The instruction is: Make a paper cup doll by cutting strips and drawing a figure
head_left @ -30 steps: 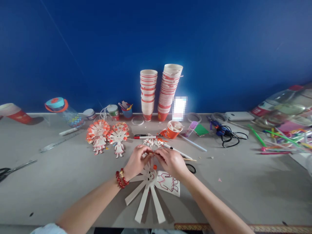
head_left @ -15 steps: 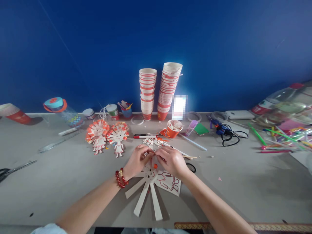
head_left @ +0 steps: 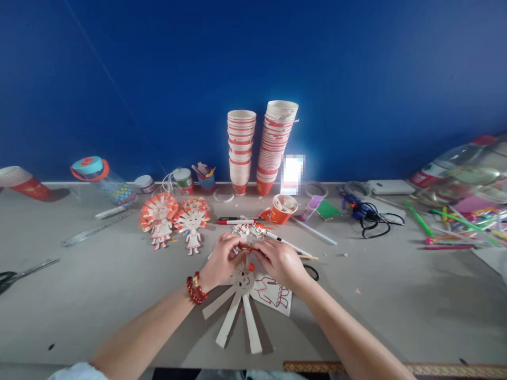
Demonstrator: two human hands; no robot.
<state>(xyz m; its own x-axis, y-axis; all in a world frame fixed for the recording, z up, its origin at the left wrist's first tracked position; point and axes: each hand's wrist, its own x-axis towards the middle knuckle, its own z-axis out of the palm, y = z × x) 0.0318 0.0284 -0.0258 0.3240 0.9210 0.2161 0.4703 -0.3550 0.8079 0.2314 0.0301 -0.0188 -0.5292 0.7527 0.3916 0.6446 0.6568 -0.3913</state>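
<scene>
A cut-open paper cup (head_left: 244, 282) lies face-drawn on the table below my hands, its white strips fanned out towards me. One of its strips runs up to my fingertips. My left hand (head_left: 226, 258), with red beads at the wrist, pinches the end of that strip. My right hand (head_left: 279, 261) pinches it from the other side, fingertips close to the left ones. A small orange-tan bit shows between them; whether a thin stick is inside cannot be made out. An orange curl (head_left: 251, 267) sits just below the fingers. A paper dress drawing (head_left: 273, 293) lies beside the face.
Finished paper dolls (head_left: 193, 229) lie at left. Behind stand two tall stacks of paper cups (head_left: 241, 153), a cup of scraps (head_left: 283, 210) and markers (head_left: 237, 222). Scissors (head_left: 29, 274) lie far left, a blue glue gun (head_left: 358, 208) and a pile of coloured straws (head_left: 463, 219) at right.
My hands stay together at the strip, with small finger movements; an orange-tan bit now shows more clearly between the fingertips. The cut cup has shifted very slightly left and up.
</scene>
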